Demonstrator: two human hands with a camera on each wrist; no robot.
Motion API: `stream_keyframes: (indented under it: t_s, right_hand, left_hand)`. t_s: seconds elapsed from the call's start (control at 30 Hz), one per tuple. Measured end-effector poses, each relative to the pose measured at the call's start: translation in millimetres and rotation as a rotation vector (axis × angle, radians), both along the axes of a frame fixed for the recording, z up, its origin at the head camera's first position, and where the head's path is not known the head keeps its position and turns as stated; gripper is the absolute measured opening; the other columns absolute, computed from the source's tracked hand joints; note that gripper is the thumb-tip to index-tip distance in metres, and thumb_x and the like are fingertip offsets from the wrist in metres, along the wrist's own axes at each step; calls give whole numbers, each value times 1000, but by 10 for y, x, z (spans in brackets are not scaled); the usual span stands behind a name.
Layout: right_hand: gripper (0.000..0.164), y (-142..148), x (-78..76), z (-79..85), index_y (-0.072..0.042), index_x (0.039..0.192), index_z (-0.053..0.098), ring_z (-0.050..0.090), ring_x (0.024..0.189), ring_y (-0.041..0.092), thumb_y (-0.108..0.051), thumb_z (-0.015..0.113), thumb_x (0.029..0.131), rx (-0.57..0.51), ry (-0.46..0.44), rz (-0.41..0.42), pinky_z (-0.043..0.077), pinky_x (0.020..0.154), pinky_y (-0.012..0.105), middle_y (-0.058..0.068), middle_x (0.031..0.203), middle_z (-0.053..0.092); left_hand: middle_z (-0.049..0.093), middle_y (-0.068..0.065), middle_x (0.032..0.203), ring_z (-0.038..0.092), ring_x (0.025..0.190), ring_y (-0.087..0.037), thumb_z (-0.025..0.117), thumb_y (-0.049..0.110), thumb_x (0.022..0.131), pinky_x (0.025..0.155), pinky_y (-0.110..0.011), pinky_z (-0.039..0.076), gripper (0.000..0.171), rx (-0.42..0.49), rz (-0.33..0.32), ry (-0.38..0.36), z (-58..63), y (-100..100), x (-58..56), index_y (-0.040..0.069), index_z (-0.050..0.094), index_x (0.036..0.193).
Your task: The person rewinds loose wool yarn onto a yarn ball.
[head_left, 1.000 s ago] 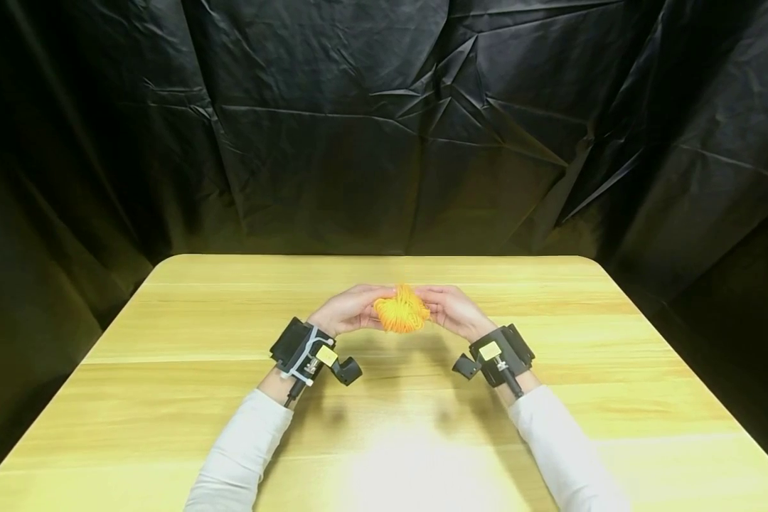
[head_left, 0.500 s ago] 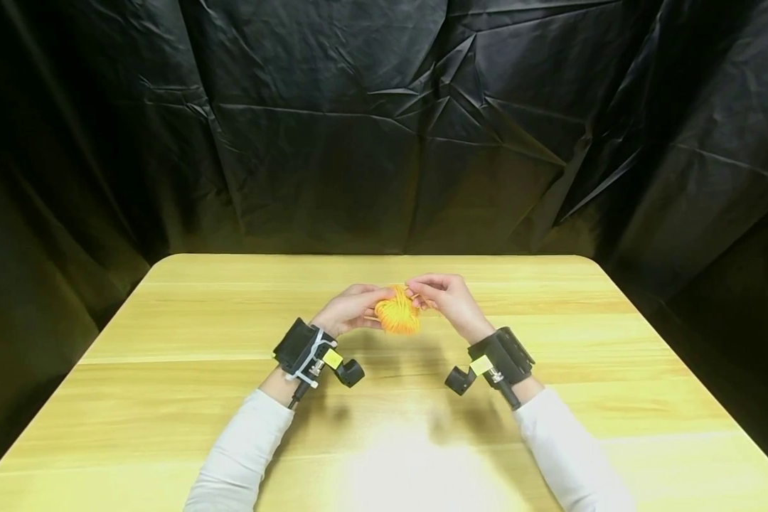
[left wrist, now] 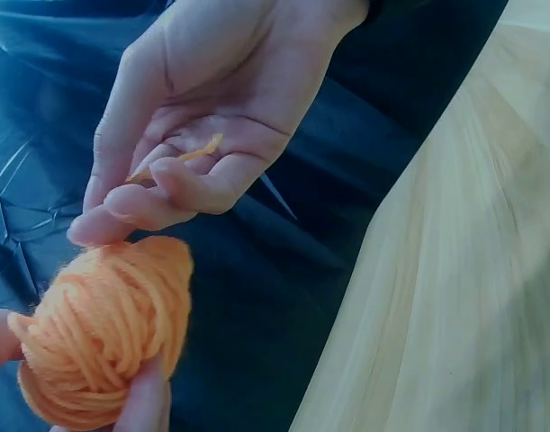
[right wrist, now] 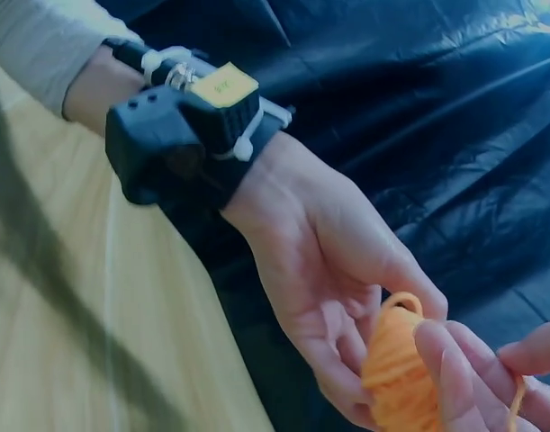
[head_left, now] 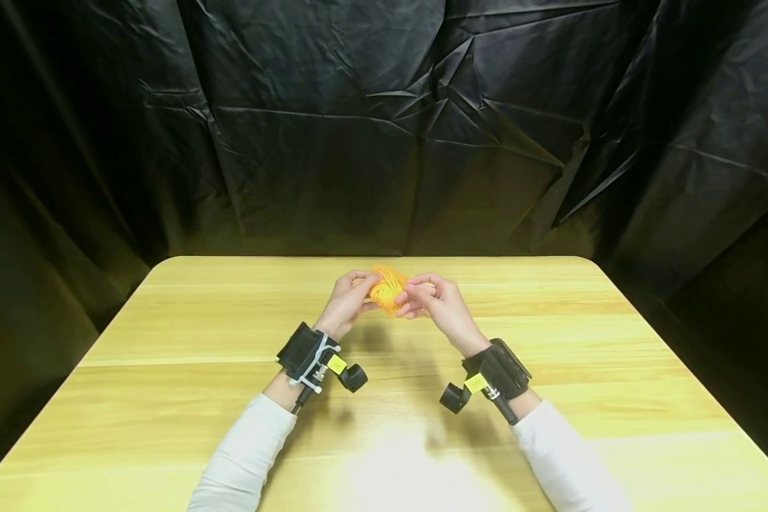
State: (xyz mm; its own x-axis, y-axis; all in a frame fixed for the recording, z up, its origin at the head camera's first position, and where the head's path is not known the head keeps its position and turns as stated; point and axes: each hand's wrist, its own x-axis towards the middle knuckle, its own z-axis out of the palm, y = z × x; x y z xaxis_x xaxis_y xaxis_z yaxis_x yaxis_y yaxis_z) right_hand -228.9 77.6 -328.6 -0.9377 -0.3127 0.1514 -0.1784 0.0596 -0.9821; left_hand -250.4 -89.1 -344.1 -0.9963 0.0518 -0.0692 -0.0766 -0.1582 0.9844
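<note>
An orange ball of yarn [head_left: 387, 287] is held up off the table between both hands. My left hand [head_left: 345, 297] grips it from the left, thumb on the near side and fingers beneath. My right hand [head_left: 443, 304] is at the ball's right side, its thumb and fingers pinching a strand. In the left wrist view, the loose yarn end [left wrist: 202, 150] lies across the right palm, and fingertips touch or nearly touch the yarn ball [left wrist: 103, 333]. The right wrist view has a small loop standing up from the ball [right wrist: 401, 369] by the left thumb.
Below the hands spreads a light wooden table [head_left: 166, 398] with rounded far corners. Behind it hangs a creased black sheet [head_left: 333, 178]. Each wrist wears a black strap with a small camera, such as the left camera [head_left: 355, 377] and the right camera [head_left: 454, 398].
The yarn ball has been turned and moved slightly left and away from me. My right hand went from holding the ball's side to pinching its strand. Both hands now tilt further forward.
</note>
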Motion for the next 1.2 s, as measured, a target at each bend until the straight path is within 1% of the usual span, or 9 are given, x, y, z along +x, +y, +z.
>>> stream_keyframes:
  t_s: [0.27, 0.37, 0.5, 0.6, 0.7, 0.8, 0.9, 1.0, 1.2]
  right_hand:
    - [24, -8, 25, -38, 6, 97, 58, 64, 66, 16, -15, 58, 86, -21, -74, -14, 53, 69, 30, 7, 80, 67]
    - [20, 2, 7, -80, 4, 91, 60, 63, 64, 15, -15, 60, 85, -31, -101, -28, 53, 70, 33, 4, 75, 65]
    - [18, 12, -13, -142, 0, 85, 55, 57, 59, 12, -16, 63, 82, -38, -165, -82, 52, 65, 28, 3, 69, 59]
    - [28, 28, -27, -182, -3, 99, 50, 57, 64, 12, -18, 65, 81, -48, -213, -103, 50, 63, 24, 3, 78, 59]
    - [45, 62, -46, -222, -6, 121, 41, 59, 74, 15, -19, 63, 83, -59, -225, -79, 50, 69, 27, 6, 95, 60]
    - [50, 117, -70, -278, -6, 129, 35, 60, 80, 17, -18, 58, 86, -50, -208, -45, 50, 77, 34, 11, 105, 58]
    - [47, 192, -106, -358, -2, 129, 36, 59, 81, 16, -16, 54, 88, -13, -192, -25, 47, 84, 43, 15, 108, 56]
    - [48, 275, -143, -455, 4, 130, 34, 59, 80, 15, -12, 53, 89, 48, -197, -1, 44, 87, 46, 19, 110, 54]
    - [46, 368, -182, -620, 5, 129, 37, 60, 78, 16, -4, 54, 87, 192, -214, 53, 51, 78, 37, 25, 112, 51]
  left_hand:
    - [57, -9, 90, 57, 73, -10, 52, 12, 89, 69, -25, 52, 19, 83, 60, 40, -3, 26, -11, 0, 43, 101]
    - [57, -5, 86, 56, 72, -9, 50, 12, 90, 67, -23, 52, 17, 113, 41, 40, -12, 32, -16, 0, 44, 100]
    - [53, -4, 87, 55, 73, -9, 48, 12, 91, 69, -25, 51, 19, 158, -7, 10, -25, 41, -6, -1, 44, 103]
    - [50, -9, 98, 56, 76, -10, 46, 10, 91, 75, -31, 51, 28, 163, -55, 6, -43, 45, 8, 1, 39, 116]
    - [46, -16, 113, 57, 82, -14, 42, 7, 93, 84, -41, 47, 38, 151, -145, 23, -73, 39, 18, 4, 32, 129]
    - [43, -20, 119, 58, 87, -18, 40, 5, 93, 87, -49, 42, 42, 118, -244, 19, -109, 23, 27, 4, 31, 134]
    - [45, -22, 119, 58, 89, -21, 43, 4, 92, 87, -49, 42, 43, 65, -303, -26, -161, 3, 24, 0, 34, 133]
    - [48, -25, 117, 59, 89, -23, 47, 4, 90, 83, -45, 46, 44, 2, -326, -75, -240, -8, 15, -5, 35, 131]
    - [55, -24, 102, 61, 73, -19, 52, 0, 87, 73, -36, 52, 36, -177, -312, -127, -423, 9, 21, -11, 45, 121]
